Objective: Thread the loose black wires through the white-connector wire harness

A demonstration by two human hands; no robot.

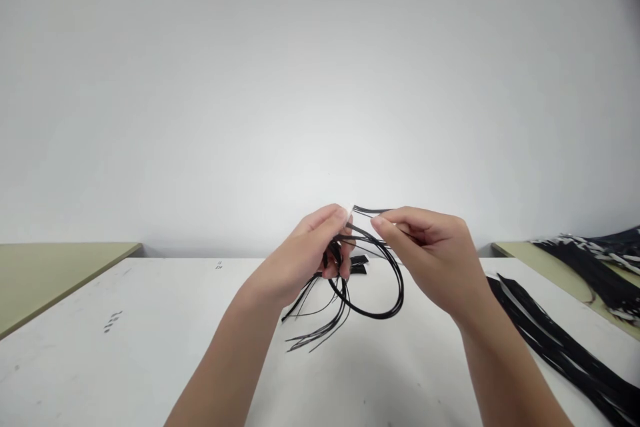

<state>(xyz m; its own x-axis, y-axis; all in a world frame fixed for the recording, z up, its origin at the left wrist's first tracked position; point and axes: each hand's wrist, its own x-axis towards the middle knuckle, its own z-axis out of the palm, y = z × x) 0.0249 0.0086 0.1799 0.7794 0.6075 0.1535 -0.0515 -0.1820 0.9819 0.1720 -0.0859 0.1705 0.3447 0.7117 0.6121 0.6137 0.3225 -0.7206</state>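
Observation:
My left hand (320, 240) is closed around a looped bundle of thin black wires (400, 287), with a small white connector (351, 211) at its fingertips. Loose wire ends hang below that hand and spread towards the table. Opposite it, my right hand (425, 240) pinches thin black wires between thumb and forefinger; these run across to the white connector. Both hands are held above the table, a short gap apart. Behind the left fingers lie short flat black pieces (359, 265), partly hidden.
The white table (150, 360) meets a pale wall at the back. Long black strips or wires (565, 353) lie on its right side. More black wire bundles with white ends (595, 267) rest on a greenish surface (525, 250) at the right. Another greenish surface (55, 273) stands left.

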